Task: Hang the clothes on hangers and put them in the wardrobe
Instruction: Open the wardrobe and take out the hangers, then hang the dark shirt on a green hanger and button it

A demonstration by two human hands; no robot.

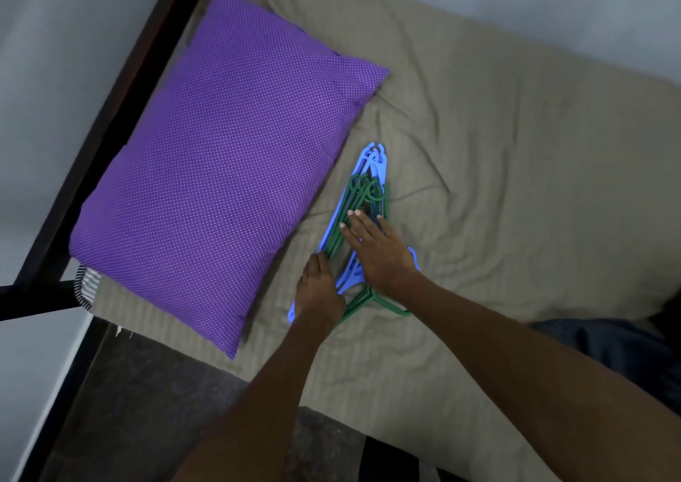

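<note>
Step 1, picking a hanger: stack of hangers [363, 201] on bed [516, 186] beside pillow [221, 164], right hand [379, 249] flat w/ fingers spread on top, left hand [320, 286] gripping stack's near edge; next needs one hanger separated, clothes not in view.

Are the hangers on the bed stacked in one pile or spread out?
Stacked in one pile: the green hangers lie on the blue hangers, hooks pointing the same way, on the bed sheet.
</note>
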